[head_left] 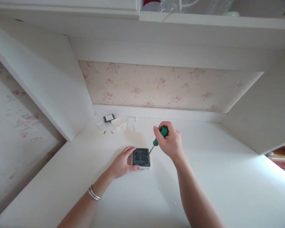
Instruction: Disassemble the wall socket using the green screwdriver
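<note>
A square switch or socket unit (pixel 141 157), dark grey on top with a white box below, lies on the white desktop. My left hand (pixel 122 163) grips it from the left, fingers at the far edge and thumb along the near side. In my right hand (pixel 170 139) is a screwdriver (pixel 156 141) with a green and black handle. Its shaft slants down to the left, and the tip meets the right side of the unit's dark face. Whether a screw sits under the tip is too small to tell.
Behind lie a dark-framed socket plate (pixel 109 118), a whitish box (pixel 118 122), thin clear frames (pixel 131 120) and two small screws (pixel 112 132). White side panels (pixel 45 72) stand left and right. A shelf (pixel 204 22) with items on it hangs overhead.
</note>
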Action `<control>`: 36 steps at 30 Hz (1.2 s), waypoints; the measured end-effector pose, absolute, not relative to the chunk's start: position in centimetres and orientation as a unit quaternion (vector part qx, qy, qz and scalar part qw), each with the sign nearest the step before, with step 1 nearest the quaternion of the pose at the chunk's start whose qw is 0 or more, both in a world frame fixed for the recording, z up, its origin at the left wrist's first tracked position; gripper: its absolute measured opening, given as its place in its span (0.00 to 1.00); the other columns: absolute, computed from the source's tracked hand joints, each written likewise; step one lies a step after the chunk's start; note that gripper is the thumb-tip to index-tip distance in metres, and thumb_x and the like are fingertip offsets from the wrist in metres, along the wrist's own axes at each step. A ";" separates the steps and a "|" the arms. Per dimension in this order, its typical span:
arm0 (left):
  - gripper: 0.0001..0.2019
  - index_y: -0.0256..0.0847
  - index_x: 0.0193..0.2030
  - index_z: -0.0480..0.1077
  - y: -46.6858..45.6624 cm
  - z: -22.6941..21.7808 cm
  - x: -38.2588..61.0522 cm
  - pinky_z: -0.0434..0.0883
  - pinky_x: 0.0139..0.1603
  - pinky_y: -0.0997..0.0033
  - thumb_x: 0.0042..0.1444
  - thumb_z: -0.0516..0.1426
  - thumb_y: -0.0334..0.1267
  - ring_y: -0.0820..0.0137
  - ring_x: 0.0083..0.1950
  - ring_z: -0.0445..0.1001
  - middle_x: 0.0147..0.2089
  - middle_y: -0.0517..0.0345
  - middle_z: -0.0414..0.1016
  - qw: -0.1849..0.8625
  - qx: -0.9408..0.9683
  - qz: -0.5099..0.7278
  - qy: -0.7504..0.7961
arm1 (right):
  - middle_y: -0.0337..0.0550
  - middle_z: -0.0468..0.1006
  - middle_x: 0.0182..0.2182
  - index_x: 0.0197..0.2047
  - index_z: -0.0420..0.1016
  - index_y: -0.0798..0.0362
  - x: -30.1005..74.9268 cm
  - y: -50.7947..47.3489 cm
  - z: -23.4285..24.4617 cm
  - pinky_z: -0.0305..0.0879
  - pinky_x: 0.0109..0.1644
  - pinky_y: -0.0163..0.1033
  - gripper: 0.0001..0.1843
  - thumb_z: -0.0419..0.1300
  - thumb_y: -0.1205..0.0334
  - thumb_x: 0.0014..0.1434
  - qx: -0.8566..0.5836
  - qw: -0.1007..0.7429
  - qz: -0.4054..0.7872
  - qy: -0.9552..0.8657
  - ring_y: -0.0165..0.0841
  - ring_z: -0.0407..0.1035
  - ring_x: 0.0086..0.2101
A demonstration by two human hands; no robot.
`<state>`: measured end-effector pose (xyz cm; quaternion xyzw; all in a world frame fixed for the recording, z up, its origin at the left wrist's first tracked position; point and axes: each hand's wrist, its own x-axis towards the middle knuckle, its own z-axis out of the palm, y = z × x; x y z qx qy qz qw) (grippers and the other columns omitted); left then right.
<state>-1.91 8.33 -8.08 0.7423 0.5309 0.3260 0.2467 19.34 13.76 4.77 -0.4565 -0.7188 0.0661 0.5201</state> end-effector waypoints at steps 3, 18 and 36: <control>0.38 0.43 0.62 0.59 8.3 -8.1 -1.9 0.59 0.65 0.59 0.46 0.64 0.53 0.59 0.64 0.60 0.63 0.49 0.60 0.244 0.744 0.322 0.532 | 0.31 0.66 0.19 0.36 0.65 0.49 19.2 13.7 4.6 0.57 0.28 0.30 0.09 0.56 0.53 0.59 -0.453 0.494 0.078 -0.738 0.26 0.62 0.20; 0.36 0.42 0.62 0.60 8.5 -7.6 -2.1 0.59 0.65 0.60 0.47 0.63 0.51 0.59 0.63 0.60 0.63 0.49 0.61 0.255 0.752 0.319 0.518 | 0.32 0.66 0.19 0.37 0.63 0.48 19.3 14.2 3.9 0.55 0.29 0.31 0.07 0.53 0.53 0.60 -0.476 0.437 0.091 -0.757 0.28 0.62 0.21; 0.35 0.42 0.62 0.62 8.5 -8.0 -1.7 0.57 0.67 0.62 0.48 0.61 0.55 0.61 0.64 0.60 0.64 0.53 0.62 0.229 0.745 0.319 0.540 | 0.34 0.68 0.20 0.36 0.65 0.48 19.9 15.0 3.4 0.57 0.30 0.34 0.08 0.53 0.53 0.59 -0.482 0.468 0.050 -0.739 0.30 0.63 0.21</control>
